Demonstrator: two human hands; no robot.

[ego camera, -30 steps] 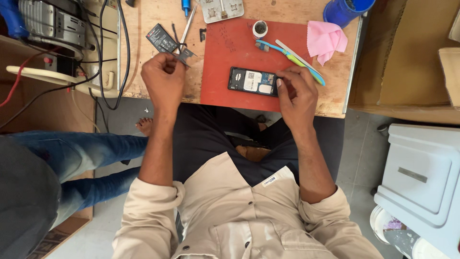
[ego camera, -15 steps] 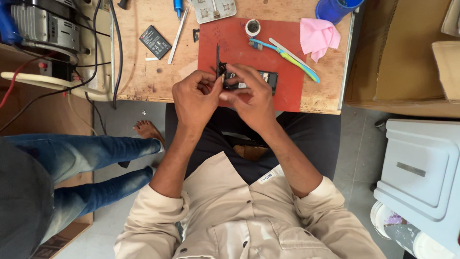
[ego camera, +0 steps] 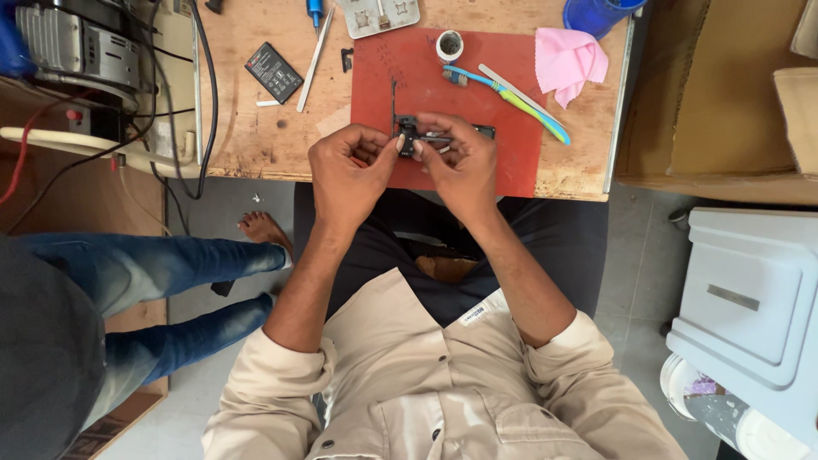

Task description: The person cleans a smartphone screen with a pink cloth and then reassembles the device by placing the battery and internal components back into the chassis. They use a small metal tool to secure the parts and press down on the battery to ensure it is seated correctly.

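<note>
Denim at far left: a second person's blue-jeaned legs [ego camera: 145, 281] stand beside the bench, bare foot [ego camera: 264, 228] near its left corner; I keep clear of that side.
Machine and cables: a grey metal machine [ego camera: 72, 47] sits at the far-left of the wooden bench [ego camera: 247, 140], black cables [ego camera: 204, 94] looping down over the near edge.
Loose parts, left of mat: a flat black battery-like slab [ego camera: 273, 72] and a thin pale tool [ego camera: 313, 60] lie untouched on bare wood.
Left hand: my left hand [ego camera: 349, 175] has thumb and forefinger pressed together on the left end of the small black part [ego camera: 407, 135].
Where the piece is: raised just above the red mat [ego camera: 511, 158], between both hands, over the mat's near-left area; the dark phone body [ego camera: 477, 132] lies just behind, mostly hidden.
Right hand: my right hand [ego camera: 464, 166] pinches the same part from the right, fingers curled; whether a tool is in it I cannot tell.
Progress, as I judge it: the phone looks opened and partly stripped; the held piece is out, not yet set down or refitted.
Right of mat: a toothbrush [ego camera: 511, 98], small tape roll [ego camera: 449, 44], pink cloth [ego camera: 569, 58] and blue cup [ego camera: 596, 13] crowd the far-right.
Edges: the bench's near edge runs just under my wrists; a drop would land in my lap.
Open room: bare mat to the right of my hands.
</note>
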